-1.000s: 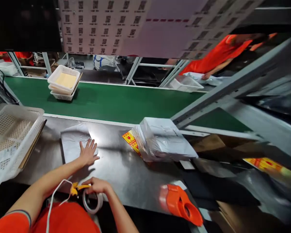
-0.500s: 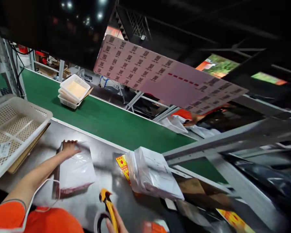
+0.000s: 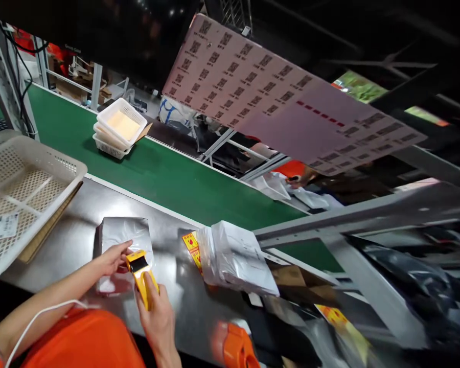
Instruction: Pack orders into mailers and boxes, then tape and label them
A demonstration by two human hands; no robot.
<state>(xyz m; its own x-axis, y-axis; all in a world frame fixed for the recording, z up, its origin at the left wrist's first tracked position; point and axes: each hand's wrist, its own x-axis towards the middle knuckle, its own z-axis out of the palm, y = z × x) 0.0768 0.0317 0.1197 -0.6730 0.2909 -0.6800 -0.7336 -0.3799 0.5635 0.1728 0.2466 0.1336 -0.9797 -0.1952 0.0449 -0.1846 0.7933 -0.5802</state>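
Moved since the earlier frame: left hand (image 3: 115, 259) from the far edge of the wrapped package (image 3: 124, 230) to over its near part, and right hand (image 3: 159, 314) inward, with the yellow tool (image 3: 141, 283). At left, on the steel table (image 3: 80, 220), can see a white perforated basket (image 3: 61, 163), holding a label sheet (image 3: 0, 226), with cardboard (image 3: 42, 232) along its right side. Farther, on the green belt (image 3: 184, 179), can see stacked baskets (image 3: 113, 138). Next, can find the package lying flat on the table, left of middle. Over it, can see left index finger stretched, other fingers bent, close to the tool's head; cannot tell surely if pinching something there. Just right, can see right fingers wrapped round the handle, thumb along it. Farther right, can notice red-and-yellow stickers (image 3: 191, 248), just beside wrapped parcels (image 3: 237, 255). Nearer, can see an orange dispenser (image 3: 237, 345), blurred.
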